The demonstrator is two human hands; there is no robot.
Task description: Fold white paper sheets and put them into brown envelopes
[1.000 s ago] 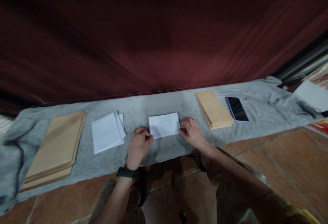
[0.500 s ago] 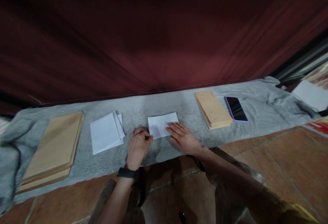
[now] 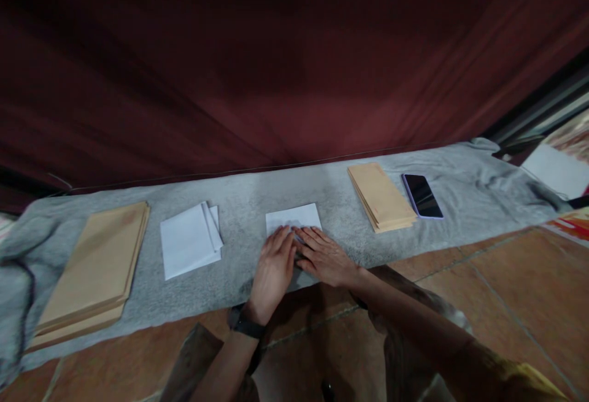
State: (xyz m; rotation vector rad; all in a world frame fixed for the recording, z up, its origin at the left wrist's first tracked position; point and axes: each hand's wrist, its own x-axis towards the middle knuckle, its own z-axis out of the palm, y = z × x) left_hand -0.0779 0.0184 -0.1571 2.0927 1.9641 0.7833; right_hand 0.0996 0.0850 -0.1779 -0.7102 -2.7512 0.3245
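Observation:
A folded white paper (image 3: 294, 216) lies on the grey cloth (image 3: 248, 196) in front of me. My left hand (image 3: 274, 265) lies flat on its near left part, fingers stretched out together. My right hand (image 3: 323, 256) lies flat beside it on the paper's near right part, fingers spread. Both hands press down on the paper and cover its near half. A black band sits on my left wrist.
A stack of white papers (image 3: 188, 240) lies left of the hands, and a large brown envelope stack (image 3: 94, 270) further left. A smaller brown envelope stack (image 3: 380, 196) and a dark phone (image 3: 422, 196) lie to the right. A dark red curtain hangs behind.
My left hand opened from a curled grip at the paper's left edge and moved right onto the paper. My right hand slid from the right edge onto it, then a little nearer.

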